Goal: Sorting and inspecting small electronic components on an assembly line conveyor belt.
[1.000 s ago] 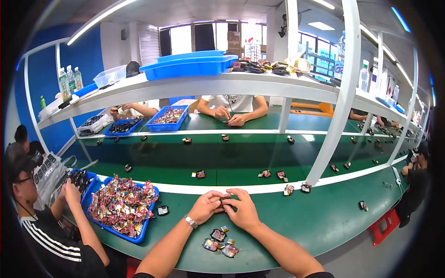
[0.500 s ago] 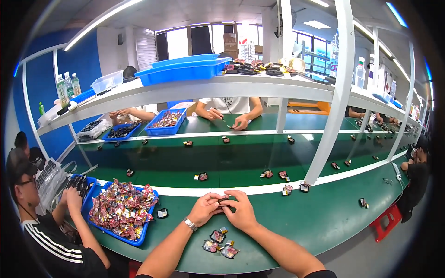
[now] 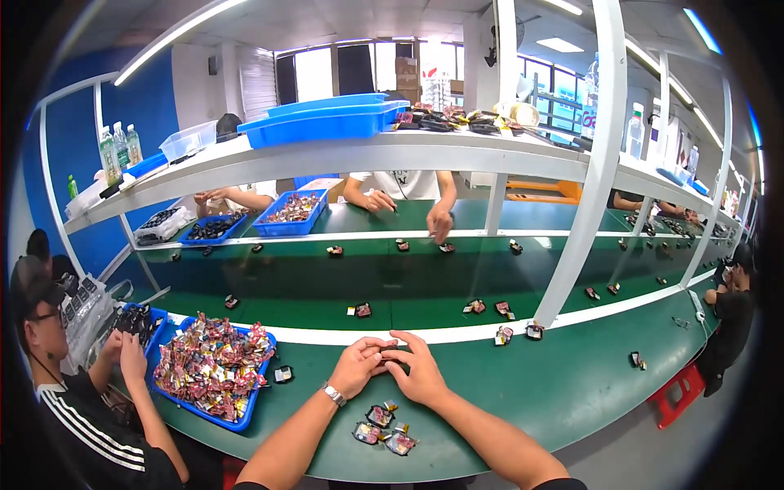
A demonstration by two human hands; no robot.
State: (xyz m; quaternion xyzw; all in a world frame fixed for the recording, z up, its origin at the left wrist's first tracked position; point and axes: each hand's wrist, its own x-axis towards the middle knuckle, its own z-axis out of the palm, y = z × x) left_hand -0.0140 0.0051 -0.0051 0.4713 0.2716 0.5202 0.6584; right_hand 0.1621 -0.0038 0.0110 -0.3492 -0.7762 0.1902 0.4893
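Note:
My left hand (image 3: 357,367), with a watch on its wrist, and my right hand (image 3: 418,371) meet over the near edge of the green bench. Their fingers close around one small dark part (image 3: 392,349), mostly hidden by the fingertips, so its exact kind does not show. Just below my hands lie several small electronic modules (image 3: 380,416), black-framed with reddish circuit boards and yellow tabs. To the left of my left wrist, another small black-framed piece (image 3: 283,374) rests by itself on the bench.
A blue tray (image 3: 263,395) heaped with reddish boards stands at left, beside a seated co-worker (image 3: 98,408). Beyond a white rail runs a dark green belt (image 3: 392,273) carrying scattered modules. A white post (image 3: 581,196) rises right of centre under a shelf (image 3: 457,153); another person works opposite.
Both my hands stay together, with the fingers shifting slightly around the small part. The modules on the belt have drifted a little rightward. The person opposite has reached one hand toward the belt.

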